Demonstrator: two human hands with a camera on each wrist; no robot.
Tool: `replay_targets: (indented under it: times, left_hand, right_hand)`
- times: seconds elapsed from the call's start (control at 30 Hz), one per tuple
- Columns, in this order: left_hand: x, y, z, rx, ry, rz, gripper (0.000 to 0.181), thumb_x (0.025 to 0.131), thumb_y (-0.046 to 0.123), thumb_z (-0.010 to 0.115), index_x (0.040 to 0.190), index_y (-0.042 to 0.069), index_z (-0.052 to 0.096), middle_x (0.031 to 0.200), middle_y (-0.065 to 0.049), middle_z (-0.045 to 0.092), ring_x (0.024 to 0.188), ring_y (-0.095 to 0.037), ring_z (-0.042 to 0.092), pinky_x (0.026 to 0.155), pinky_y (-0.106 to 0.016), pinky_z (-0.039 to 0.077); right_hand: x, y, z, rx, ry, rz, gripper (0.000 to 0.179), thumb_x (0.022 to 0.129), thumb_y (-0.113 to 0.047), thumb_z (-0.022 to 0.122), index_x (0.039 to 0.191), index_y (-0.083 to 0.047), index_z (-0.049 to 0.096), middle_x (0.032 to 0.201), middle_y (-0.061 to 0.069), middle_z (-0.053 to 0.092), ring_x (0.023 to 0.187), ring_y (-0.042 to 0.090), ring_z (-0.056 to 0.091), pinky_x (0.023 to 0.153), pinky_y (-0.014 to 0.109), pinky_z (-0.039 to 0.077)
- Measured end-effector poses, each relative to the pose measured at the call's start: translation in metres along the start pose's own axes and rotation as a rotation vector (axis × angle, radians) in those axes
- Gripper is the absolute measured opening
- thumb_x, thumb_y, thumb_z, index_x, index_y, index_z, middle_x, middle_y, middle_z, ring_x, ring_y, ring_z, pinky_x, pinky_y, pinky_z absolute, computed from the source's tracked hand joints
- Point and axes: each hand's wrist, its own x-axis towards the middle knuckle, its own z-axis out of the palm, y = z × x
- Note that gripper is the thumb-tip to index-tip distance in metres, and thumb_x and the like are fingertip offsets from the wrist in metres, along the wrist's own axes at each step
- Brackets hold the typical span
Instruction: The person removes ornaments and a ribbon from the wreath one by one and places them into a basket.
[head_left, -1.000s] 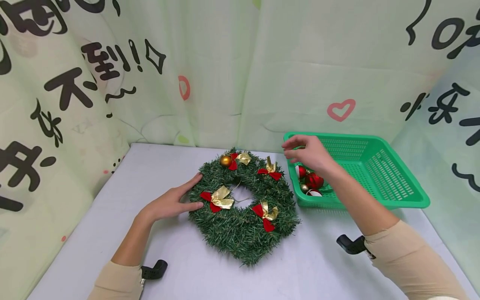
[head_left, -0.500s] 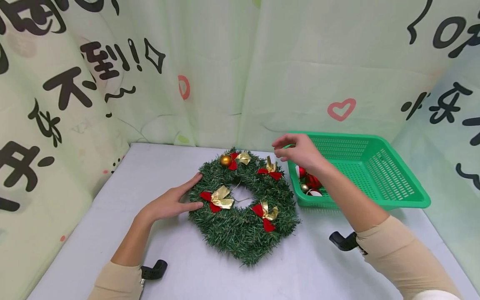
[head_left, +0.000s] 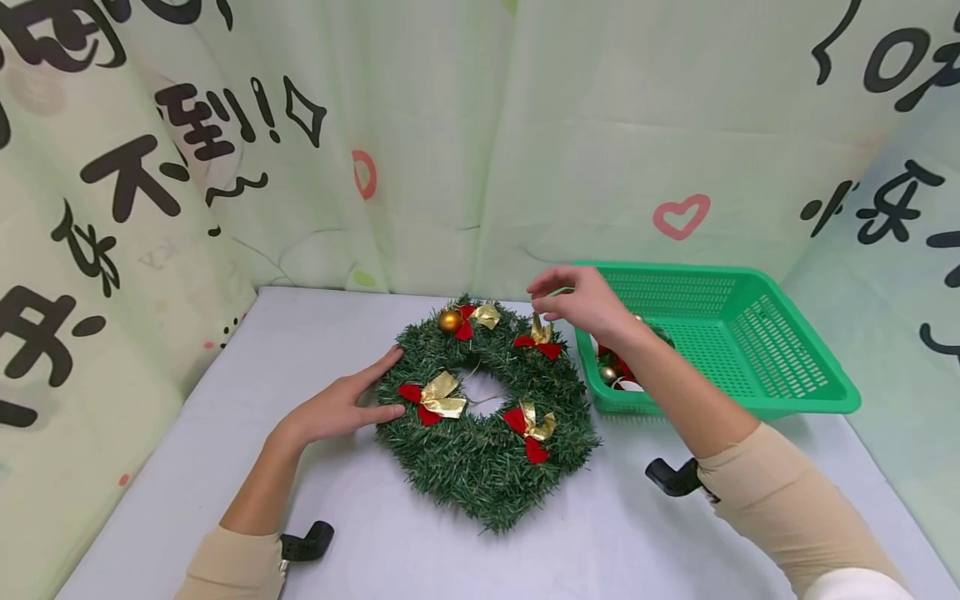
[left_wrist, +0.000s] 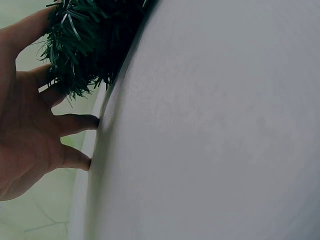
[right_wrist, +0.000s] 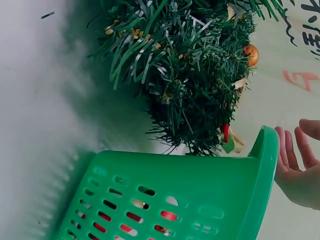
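A green Christmas wreath [head_left: 480,483] lies on the table, with several red-and-gold bows and a gold ball ornament [head_left: 450,322] near its top. My left hand [head_left: 337,408] rests against the wreath's left side, fingers spread, two fingertips down at the tabletop in the left wrist view. Between the wreath's upper right and the basket's left corner hovers my right hand [head_left: 581,304], above a bow [head_left: 538,340]. Its fingers are loosely bent; in the right wrist view a gap shows between thumb and fingers, with nothing seen in it.
To the wreath's right stands a green plastic basket [head_left: 780,408]. Red, white and gold ornaments [head_left: 609,373] lie at its left end, partly hidden by my right forearm. A printed pale green curtain [head_left: 450,167] hangs behind the white table [head_left: 345,492].
My right hand has moved left from over the basket's left end to near the wreath's upper right bow. The left hand and the wreath have stayed in place.
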Motion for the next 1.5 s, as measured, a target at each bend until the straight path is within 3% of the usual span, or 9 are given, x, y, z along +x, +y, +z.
replay_targets:
  times: [0.27, 0.53, 0.83, 1.03, 1.5]
  left_hand:
    - [0.001, 0.0, 0.001, -0.004, 0.002, -0.002, 0.09, 0.1, 0.05, 0.067, 0.169, 0.027, 0.014, 0.175, -0.005, 0.015, 0.159, -0.04, 0.021, 0.125, -0.065, 0.024]
    - [0.001, 0.0, 0.001, -0.003, 0.002, 0.003, 0.09, 0.1, 0.048, 0.067, 0.169, 0.026, 0.015, 0.176, -0.005, 0.015, 0.159, -0.039, 0.022, 0.125, -0.065, 0.024]
    - [0.001, 0.0, 0.001, -0.002, -0.002, 0.0, 0.09, 0.1, 0.05, 0.067, 0.169, 0.027, 0.014, 0.176, -0.004, 0.015, 0.159, -0.039, 0.022, 0.125, -0.065, 0.024]
    - [0.0, 0.001, -0.001, 0.011, -0.001, -0.013, 0.091, 0.099, 0.052, 0.066, 0.169, 0.028, 0.014, 0.176, -0.005, 0.015, 0.158, -0.04, 0.022, 0.124, -0.066, 0.024]
    - [0.0, -0.002, 0.001, 0.002, 0.001, -0.006, 0.09, 0.1, 0.051, 0.067, 0.169, 0.028, 0.014, 0.176, -0.004, 0.014, 0.159, -0.04, 0.021, 0.125, -0.066, 0.023]
  right_hand:
    - [0.006, -0.005, 0.005, 0.003, -0.013, -0.009, 0.029, 0.1, -0.011, 0.067, 0.128, -0.005, 0.068, 0.132, 0.015, 0.065, 0.113, 0.033, 0.068, 0.094, 0.039, 0.06]
    - [0.012, -0.008, 0.01, 0.057, -0.036, -0.006, 0.03, 0.099, -0.007, 0.067, 0.129, -0.002, 0.067, 0.135, 0.018, 0.063, 0.117, 0.036, 0.066, 0.103, 0.052, 0.056]
    - [0.017, -0.019, 0.017, 0.056, -0.054, -0.009, 0.029, 0.098, -0.006, 0.068, 0.127, -0.003, 0.069, 0.132, 0.016, 0.065, 0.118, 0.033, 0.066, 0.094, 0.039, 0.06]
    - [0.024, -0.023, 0.025, 0.098, -0.09, -0.004, 0.03, 0.097, -0.004, 0.069, 0.127, -0.001, 0.068, 0.134, 0.018, 0.063, 0.121, 0.042, 0.063, 0.1, 0.045, 0.058]
    - [0.039, -0.032, 0.041, 0.142, -0.151, 0.022, 0.032, 0.097, -0.003, 0.069, 0.128, 0.0, 0.066, 0.139, 0.024, 0.061, 0.123, 0.041, 0.063, 0.107, 0.054, 0.052]
